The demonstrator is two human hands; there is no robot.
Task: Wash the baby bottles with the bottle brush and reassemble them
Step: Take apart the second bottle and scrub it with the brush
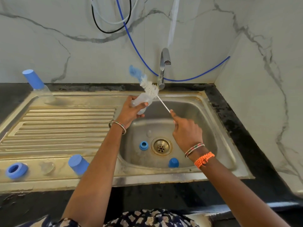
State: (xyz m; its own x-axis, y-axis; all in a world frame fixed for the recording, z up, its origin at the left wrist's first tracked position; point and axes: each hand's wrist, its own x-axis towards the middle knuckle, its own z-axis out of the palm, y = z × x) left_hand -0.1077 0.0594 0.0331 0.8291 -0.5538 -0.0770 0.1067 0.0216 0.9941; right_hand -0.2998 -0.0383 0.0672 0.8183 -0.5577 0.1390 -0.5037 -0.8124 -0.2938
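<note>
My left hand (131, 110) grips a clear baby bottle body (142, 101) above the sink's left rim. My right hand (186, 128) pinches the thin white handle of the bottle brush (150, 88). The brush's white bristles and blue tip stick out just beyond the bottle, near the tap. A blue collar ring (143, 145) and a blue cap (173, 162) lie in the basin (205, 122). On the drainboard (65, 125) stand an assembled bottle with a blue cap (36, 84), a second blue cap (78, 163), a blue ring (16, 170) and a clear teat (47, 167).
The chrome tap (164, 68) stands behind the basin, and no water is seen running. The drain (161, 146) sits in the basin's middle. A blue hose (139, 51) and black and white cables hang on the marble wall. A black counter (237, 122) surrounds the sink.
</note>
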